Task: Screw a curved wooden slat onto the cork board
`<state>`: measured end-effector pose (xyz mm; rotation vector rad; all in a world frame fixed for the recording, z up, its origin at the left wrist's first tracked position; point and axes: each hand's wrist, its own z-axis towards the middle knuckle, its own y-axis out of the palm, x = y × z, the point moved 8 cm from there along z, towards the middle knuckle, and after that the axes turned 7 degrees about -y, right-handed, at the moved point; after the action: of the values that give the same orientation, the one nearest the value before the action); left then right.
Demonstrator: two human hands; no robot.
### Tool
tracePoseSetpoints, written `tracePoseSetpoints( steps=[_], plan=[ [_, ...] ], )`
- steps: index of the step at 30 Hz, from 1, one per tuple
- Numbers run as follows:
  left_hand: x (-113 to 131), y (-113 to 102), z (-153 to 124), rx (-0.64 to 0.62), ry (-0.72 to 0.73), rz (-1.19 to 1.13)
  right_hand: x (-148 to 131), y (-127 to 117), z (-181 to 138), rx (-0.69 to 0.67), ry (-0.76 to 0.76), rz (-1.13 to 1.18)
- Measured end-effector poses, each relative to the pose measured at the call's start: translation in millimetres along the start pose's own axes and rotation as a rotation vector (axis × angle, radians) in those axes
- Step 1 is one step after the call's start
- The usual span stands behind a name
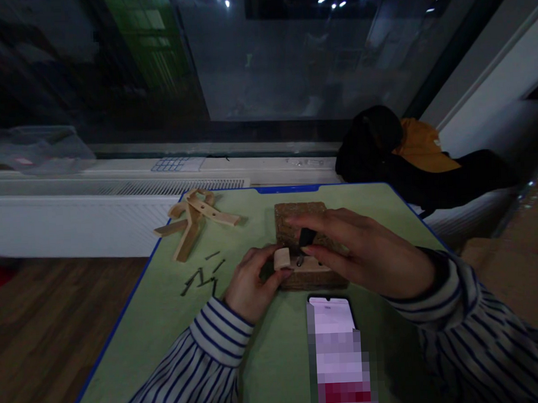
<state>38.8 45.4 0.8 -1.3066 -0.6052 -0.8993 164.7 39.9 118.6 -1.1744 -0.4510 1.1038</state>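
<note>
My left hand [253,283] is closed on the near end of a pale wooden piece [282,259] with holes along it. The wooden piece lies on a brown, rough-surfaced block [317,280]. Over it, my right hand [351,245] pinches a small black object [307,237] between thumb and fingers. The black object looks like a short tool handle, but its lower end and exact kind cannot be made out. Just below it, a small dark metal bit [300,261] shows at a hole in the wood. My right hand covers the far part of the piece.
Several screws [201,277] lie loose on the green table [267,356], left of my left hand. Behind them are curved and straight wooden parts [192,228]. A phone [335,341] lies in front of the block. A radiator [74,222] and dark bags [382,149] stand beyond the table.
</note>
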Motion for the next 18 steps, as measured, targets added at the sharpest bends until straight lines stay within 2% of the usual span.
tracePoseSetpoints(
  steps=[18],
  plan=[
    [5.4, -1.3, 2.0, -0.014, 0.030, 0.038, 0.5, -2.8, -0.5, -0.006, -0.028, -0.002]
  ],
)
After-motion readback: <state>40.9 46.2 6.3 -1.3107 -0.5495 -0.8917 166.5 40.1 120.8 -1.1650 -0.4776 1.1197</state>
